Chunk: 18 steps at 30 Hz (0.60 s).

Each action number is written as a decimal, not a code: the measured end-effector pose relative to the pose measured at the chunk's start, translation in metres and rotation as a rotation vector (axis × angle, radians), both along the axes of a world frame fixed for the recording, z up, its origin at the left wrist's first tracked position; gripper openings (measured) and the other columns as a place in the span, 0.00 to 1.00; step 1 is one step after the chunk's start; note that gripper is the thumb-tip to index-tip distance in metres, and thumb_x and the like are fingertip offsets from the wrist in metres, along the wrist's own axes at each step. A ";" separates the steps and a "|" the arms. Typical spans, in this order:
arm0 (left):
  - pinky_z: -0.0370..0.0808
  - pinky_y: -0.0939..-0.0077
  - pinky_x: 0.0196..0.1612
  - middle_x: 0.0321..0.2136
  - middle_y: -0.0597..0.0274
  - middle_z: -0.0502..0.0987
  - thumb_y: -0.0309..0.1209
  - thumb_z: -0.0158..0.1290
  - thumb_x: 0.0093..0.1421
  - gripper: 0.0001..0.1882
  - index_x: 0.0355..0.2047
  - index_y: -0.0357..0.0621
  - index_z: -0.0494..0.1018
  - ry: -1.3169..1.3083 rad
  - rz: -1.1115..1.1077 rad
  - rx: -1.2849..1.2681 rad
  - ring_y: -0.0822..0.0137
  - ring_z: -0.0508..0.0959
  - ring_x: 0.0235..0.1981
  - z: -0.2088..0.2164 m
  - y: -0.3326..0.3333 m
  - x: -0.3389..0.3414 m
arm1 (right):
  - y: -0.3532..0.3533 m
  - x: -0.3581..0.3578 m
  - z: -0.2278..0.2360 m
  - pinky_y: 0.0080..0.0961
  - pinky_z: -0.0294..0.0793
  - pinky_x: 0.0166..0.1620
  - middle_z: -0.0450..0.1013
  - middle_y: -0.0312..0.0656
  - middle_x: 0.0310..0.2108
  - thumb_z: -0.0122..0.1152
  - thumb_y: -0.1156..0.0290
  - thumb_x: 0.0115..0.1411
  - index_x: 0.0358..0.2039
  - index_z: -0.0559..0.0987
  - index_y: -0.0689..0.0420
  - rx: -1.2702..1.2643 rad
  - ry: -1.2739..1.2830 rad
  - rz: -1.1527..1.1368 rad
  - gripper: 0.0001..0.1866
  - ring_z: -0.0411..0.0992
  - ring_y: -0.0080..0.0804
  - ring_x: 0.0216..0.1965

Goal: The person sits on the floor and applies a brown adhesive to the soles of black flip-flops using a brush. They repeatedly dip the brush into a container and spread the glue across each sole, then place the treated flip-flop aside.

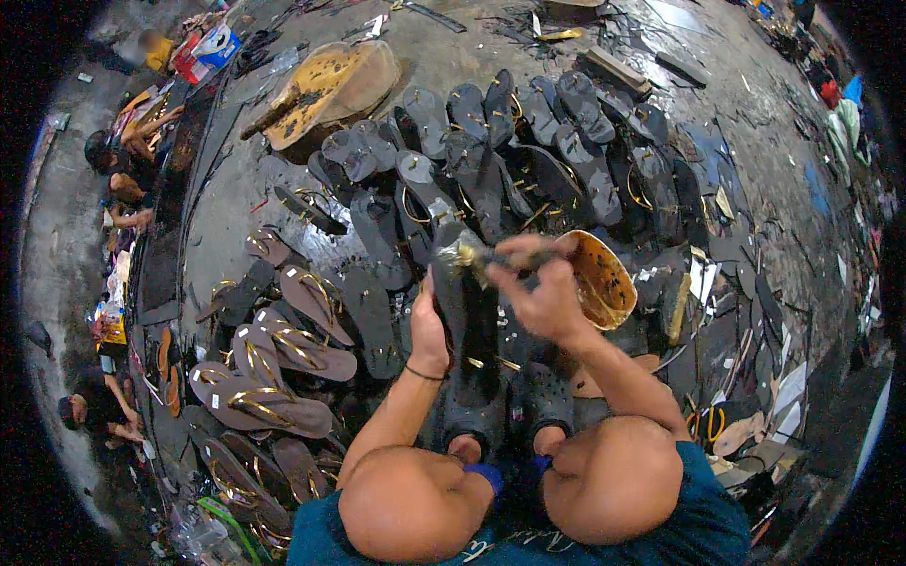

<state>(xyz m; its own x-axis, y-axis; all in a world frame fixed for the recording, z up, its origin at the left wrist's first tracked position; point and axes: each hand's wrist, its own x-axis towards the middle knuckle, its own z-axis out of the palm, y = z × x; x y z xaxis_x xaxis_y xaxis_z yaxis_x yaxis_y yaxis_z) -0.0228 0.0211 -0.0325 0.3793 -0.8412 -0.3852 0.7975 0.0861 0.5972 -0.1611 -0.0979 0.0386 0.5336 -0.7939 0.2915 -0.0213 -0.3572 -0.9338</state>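
My left hand (429,330) holds a dark sandal sole (462,316) by its left edge, with the fingers lying along it. In my right hand (543,288), a little blurred by motion, is a brush with a dark handle. Its pale, smeared bristles (460,255) touch the far end of the sole. Beside the right hand stands a tub (604,283) with yellowish-brown crust and dark specks inside. Rows of dark soles (477,179) with gold strap ends sticking up lie just beyond my hands.
Finished-looking flip-flops (269,406) with gold straps are piled at left. A large crusted basin (344,85) sits at far left. Orange-handled scissors (708,423) and scraps lie at right. Other people (123,160) sit along the left side.
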 end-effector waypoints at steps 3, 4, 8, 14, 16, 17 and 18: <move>0.75 0.73 0.44 0.41 0.60 0.78 0.45 0.37 0.70 0.24 0.49 0.38 0.72 -0.105 0.060 0.155 0.66 0.79 0.40 0.037 -0.007 -0.021 | 0.018 -0.007 0.000 0.29 0.75 0.38 0.77 0.43 0.34 0.65 0.72 0.56 0.36 0.78 0.59 -0.111 -0.033 0.140 0.08 0.77 0.35 0.33; 0.75 0.72 0.43 0.41 0.60 0.78 0.45 0.37 0.70 0.24 0.49 0.38 0.72 -0.128 0.044 0.149 0.66 0.79 0.40 0.033 -0.012 -0.028 | 0.009 -0.007 -0.001 0.30 0.75 0.38 0.77 0.43 0.34 0.66 0.72 0.55 0.36 0.78 0.59 -0.141 0.003 0.025 0.09 0.77 0.37 0.33; 0.76 0.72 0.41 0.40 0.61 0.78 0.45 0.38 0.70 0.23 0.47 0.38 0.72 -0.034 0.086 -0.057 0.66 0.79 0.39 0.035 -0.019 -0.015 | 0.012 -0.009 -0.011 0.35 0.74 0.40 0.77 0.44 0.36 0.67 0.74 0.53 0.31 0.77 0.59 -0.277 -0.013 -0.094 0.08 0.77 0.43 0.35; 0.72 0.70 0.51 0.45 0.57 0.76 0.42 0.39 0.70 0.22 0.52 0.37 0.70 -0.924 0.177 0.180 0.64 0.77 0.43 0.021 -0.009 -0.030 | 0.004 0.006 -0.003 0.31 0.74 0.42 0.76 0.41 0.36 0.65 0.69 0.58 0.40 0.75 0.59 0.045 -0.068 -0.196 0.13 0.75 0.34 0.37; 0.74 0.70 0.49 0.44 0.56 0.77 0.42 0.40 0.70 0.21 0.51 0.37 0.70 -0.659 0.272 0.023 0.64 0.77 0.42 0.032 -0.018 -0.016 | 0.031 0.007 -0.015 0.29 0.74 0.41 0.75 0.38 0.36 0.64 0.68 0.59 0.43 0.74 0.59 0.280 -0.093 -0.171 0.14 0.75 0.30 0.36; 0.76 0.71 0.45 0.44 0.55 0.76 0.43 0.39 0.70 0.21 0.49 0.38 0.71 -0.603 0.283 0.093 0.67 0.78 0.40 0.017 -0.012 -0.006 | 0.040 0.007 -0.012 0.25 0.74 0.41 0.74 0.35 0.35 0.64 0.68 0.59 0.43 0.75 0.59 0.648 -0.260 -0.005 0.14 0.73 0.25 0.37; 0.77 0.72 0.43 0.42 0.56 0.77 0.41 0.41 0.69 0.19 0.47 0.39 0.72 -0.326 -0.023 0.099 0.69 0.79 0.39 -0.005 0.009 0.012 | 0.041 0.004 -0.013 0.25 0.73 0.43 0.74 0.36 0.36 0.64 0.66 0.59 0.43 0.75 0.58 0.943 -0.191 0.273 0.14 0.72 0.25 0.38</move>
